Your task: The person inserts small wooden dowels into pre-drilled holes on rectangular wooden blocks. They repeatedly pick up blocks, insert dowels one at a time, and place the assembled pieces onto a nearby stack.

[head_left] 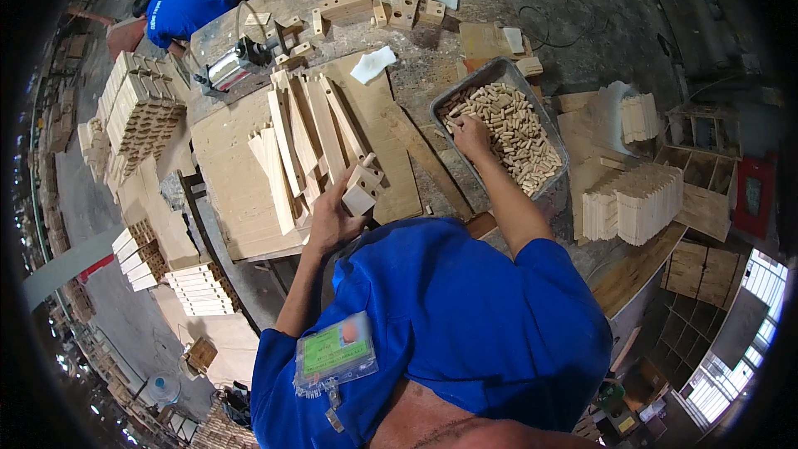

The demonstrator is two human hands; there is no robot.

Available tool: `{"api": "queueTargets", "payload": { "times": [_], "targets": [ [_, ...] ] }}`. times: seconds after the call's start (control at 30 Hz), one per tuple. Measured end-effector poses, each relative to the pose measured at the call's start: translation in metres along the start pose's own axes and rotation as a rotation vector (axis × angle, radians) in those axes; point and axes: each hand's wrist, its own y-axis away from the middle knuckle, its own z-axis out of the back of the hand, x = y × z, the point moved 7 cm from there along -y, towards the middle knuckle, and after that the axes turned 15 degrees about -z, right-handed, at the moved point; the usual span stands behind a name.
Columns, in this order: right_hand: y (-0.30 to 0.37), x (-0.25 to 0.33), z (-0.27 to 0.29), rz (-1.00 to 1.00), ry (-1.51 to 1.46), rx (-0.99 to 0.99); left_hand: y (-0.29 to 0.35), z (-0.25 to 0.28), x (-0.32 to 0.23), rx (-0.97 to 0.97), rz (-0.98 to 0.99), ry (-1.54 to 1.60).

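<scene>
My left hand [334, 214] is closed round a pale wooden block with drilled holes [362, 189], and a dowel-like peg seems to stick up from it. This block is at the near end of a loose pile of long wooden strips [309, 137]. To the right, a grey tray [555, 125] is heaped with short wooden dowels [519, 137]. My right hand [471, 135] reaches into its left side, fingers drawn together at the dowels. What those fingertips hold, if anything, is too small to make out.
At the workbench's left stands a metal clamp-like device [233, 66]. Drilled blocks [406, 4] and white scraps [372, 65] lie farther back. Stacked wooden parts flank me, left [141, 108] and right [636, 204]. Another person in blue [187, 12] bends at the far left.
</scene>
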Motion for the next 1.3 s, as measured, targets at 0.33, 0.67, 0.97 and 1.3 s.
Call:
{"api": "queueTargets", "payload": {
  "times": [0.33,0.67,0.97,1.3],
  "targets": [
    [0.027,0.011,0.014,0.034,0.189,-0.016,0.005,0.0,0.007,-0.039,0.011,-0.027],
    [0.123,0.129,0.092,0.518,-0.626,0.264,0.009,0.002,0.015,-0.075,0.003,-0.026],
    [0.191,0.19,0.12,0.804,-0.451,0.391,0.008,0.003,0.017,-0.093,-0.109,-0.114],
    [0.196,0.188,0.118,0.809,-0.352,0.374,0.013,0.007,-0.002,-0.028,-0.189,-0.382]
  ]
}}
